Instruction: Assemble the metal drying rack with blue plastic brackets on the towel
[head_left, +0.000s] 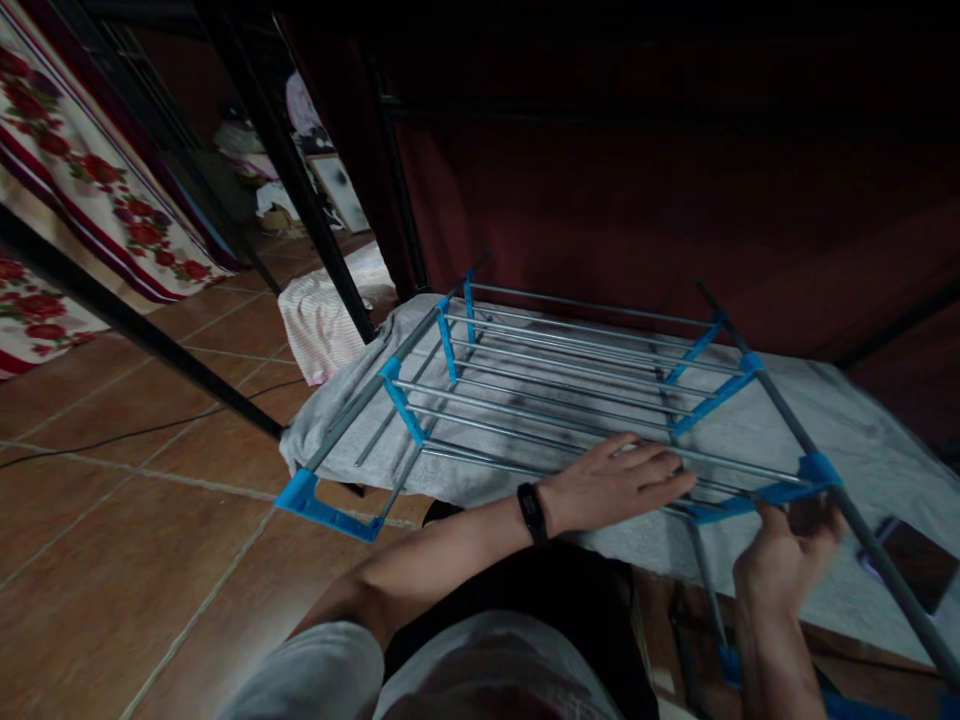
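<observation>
A shoe rack frame of grey metal tubes with blue plastic brackets (720,508) lies tilted on a grey cloth in front of me. Thin metal rods (517,412) span between its two sides. My left hand (611,485), with a black band on the wrist, reaches across from the left. Its fingers close over a rod near the right end; part of the grip is hidden. At the near right corner, my right hand (787,560) has its fingers curled around the blue bracket, just below the side tube; its fingertips are partly hidden.
The grey cloth (825,430) covers a low bed or bench. A dark phone-like object (919,565) lies on it at the right. Black metal posts (300,170) stand at the left. A cable (150,430) crosses the tiled floor, near a flowered curtain (97,180).
</observation>
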